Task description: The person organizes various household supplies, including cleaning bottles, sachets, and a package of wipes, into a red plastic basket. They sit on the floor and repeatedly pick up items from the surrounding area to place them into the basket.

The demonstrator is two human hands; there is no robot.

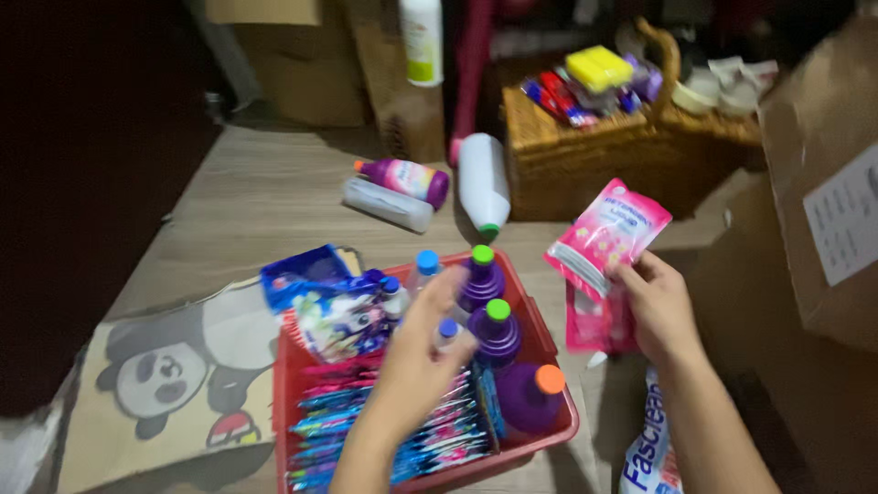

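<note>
The room was dim, lit mainly near the middle. A pale wood-grain floor (pixel 265 197) ran back to brown cardboard boxes (pixel 302 87) and a wicker basket (pixel 594 169). Another large box (pixel 823 183) stood at right; the left side lay in darkness.

The right hand (pixel 660 311) holds a pink sachet (pixel 607 236) in a pinch grip above and to the right of a red basket (pixel 549 343), with further pink sachets just below it. The left hand (pixel 422 352) reaches over the basket, fingers at a small blue-capped bottle (pixel 446 333). The basket contains purple bottles (pixel 494 335) and rows of flat sachets (pixel 320 430).
</note>
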